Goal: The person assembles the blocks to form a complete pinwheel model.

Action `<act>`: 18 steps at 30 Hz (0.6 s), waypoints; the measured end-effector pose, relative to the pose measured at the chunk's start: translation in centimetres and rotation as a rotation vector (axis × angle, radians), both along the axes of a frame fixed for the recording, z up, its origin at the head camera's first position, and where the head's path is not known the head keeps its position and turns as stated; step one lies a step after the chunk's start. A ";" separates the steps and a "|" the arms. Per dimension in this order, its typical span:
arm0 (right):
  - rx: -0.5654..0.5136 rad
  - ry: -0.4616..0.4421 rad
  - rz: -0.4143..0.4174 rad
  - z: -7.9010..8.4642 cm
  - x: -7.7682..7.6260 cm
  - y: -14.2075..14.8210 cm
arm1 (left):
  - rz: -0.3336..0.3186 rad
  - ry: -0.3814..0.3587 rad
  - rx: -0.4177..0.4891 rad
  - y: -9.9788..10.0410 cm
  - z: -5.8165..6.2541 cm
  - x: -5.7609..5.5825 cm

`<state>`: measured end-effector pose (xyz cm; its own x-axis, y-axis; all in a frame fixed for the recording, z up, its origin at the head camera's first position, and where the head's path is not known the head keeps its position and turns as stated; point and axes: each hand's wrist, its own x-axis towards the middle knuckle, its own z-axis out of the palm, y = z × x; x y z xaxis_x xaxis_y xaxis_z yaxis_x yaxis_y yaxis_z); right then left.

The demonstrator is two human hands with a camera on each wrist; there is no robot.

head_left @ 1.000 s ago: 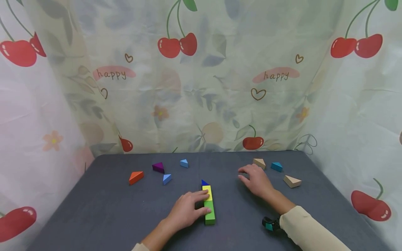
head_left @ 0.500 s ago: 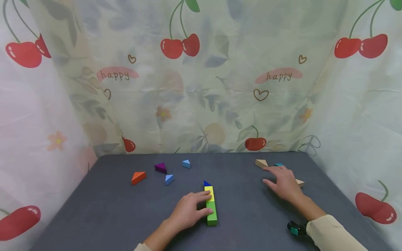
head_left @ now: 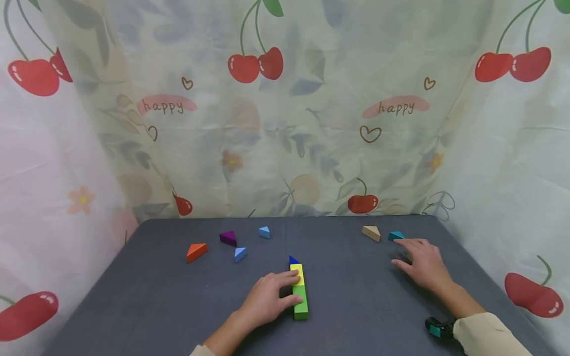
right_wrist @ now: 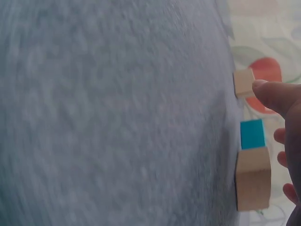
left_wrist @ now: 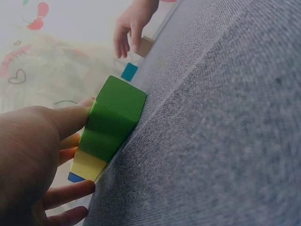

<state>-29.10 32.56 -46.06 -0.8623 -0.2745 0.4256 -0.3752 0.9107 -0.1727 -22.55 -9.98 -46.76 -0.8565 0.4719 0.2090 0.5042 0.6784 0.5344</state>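
Left grip (head_left: 268,297): fingers loosely extended, not wrapped round anything; thumb on green block (head_left: 300,290), forefinger on yellow block (head_left: 297,268). These two meet end to end just right of the left grip, on the bench (head_left: 147,306). Dark blue piece (head_left: 293,260) beyond the forefinger, at the yellow's far end.

Right grip (head_left: 423,262): fingers spread, nothing held. Teal block (head_left: 395,236) by its fingertips; contact cannot be made out. Wooden wedge (head_left: 371,233) farther left of it; wooden block (right_wrist: 253,179) under or behind it, hidden in the head view.

Ahead and left of the left grip: orange wedge (head_left: 197,252), purple wedge (head_left: 228,238), small light blue wedge (head_left: 240,254). A second light blue one lies roughly straight ahead.

Handling, by judgement: light, stiff, hardly fragile; painted faces perhaps a little slick. Green and yellow best taken across their long sides; a careless nudge would likely break the line. Teal: thumb and forefinger on opposite faces. Wedges: flat faces, avoiding the sloping points.
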 end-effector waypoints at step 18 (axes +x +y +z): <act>-0.067 -0.128 -0.050 -0.3 0.4 3.9 | 0.011 -0.028 -0.009 0.1 0.1 -0.1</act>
